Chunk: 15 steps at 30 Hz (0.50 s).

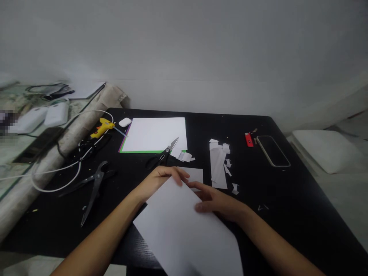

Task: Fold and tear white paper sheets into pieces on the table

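Observation:
A large white sheet of paper (189, 234) is held tilted over the front of the black table, its lower end running out of view. My left hand (168, 174) grips its far corner, fingers bent over the edge. On the right edge, my right hand (214, 201) pinches the sheet, thumb on top and fingers beneath. Partly hidden behind both hands, a smaller white paper piece (197, 174) lies on the table. Just beyond my left hand rest black-handled scissors (164, 154), blades partly open, beside small paper scraps (182, 155).
Behind lies a paper stack (156, 134). Paper strips (218, 165) are right of centre, then a red lighter (248, 140) and a phone (273, 151). At left are a yellow glue gun (102, 127), pliers (96, 184), a white cable (57, 190) and a long roll (71, 149).

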Tool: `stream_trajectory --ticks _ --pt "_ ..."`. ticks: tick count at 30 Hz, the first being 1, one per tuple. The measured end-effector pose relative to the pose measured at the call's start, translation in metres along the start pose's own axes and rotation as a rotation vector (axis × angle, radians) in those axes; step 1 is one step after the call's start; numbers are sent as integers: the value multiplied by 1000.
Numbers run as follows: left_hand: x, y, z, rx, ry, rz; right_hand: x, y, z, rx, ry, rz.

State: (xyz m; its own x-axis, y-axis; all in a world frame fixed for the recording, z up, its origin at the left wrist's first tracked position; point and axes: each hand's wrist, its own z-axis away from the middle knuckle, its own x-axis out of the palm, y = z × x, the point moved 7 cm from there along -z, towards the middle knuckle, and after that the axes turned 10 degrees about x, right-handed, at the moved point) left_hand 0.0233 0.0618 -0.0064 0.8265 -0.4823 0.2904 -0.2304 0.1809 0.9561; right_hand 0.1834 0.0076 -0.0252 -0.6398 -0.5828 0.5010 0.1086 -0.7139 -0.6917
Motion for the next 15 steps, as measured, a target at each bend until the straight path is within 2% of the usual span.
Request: stream_trajectory --ticks 3,7,9,12,15 --pt "-5 1 1 -19 123 57 3 -4 1 -39 27 -33" --pt "-14 1 -1 3 244 297 -14 -15 8 -144 221 -106" --pt "-16 -2 -2 -1 263 323 -24 -17 10 -178 324 -147" --pt "-14 -3 -1 30 248 186 -34 -16 12 -231 439 -170" --pt "-10 -2 2 52 250 -70 -36 -13 11 -255 480 -145"
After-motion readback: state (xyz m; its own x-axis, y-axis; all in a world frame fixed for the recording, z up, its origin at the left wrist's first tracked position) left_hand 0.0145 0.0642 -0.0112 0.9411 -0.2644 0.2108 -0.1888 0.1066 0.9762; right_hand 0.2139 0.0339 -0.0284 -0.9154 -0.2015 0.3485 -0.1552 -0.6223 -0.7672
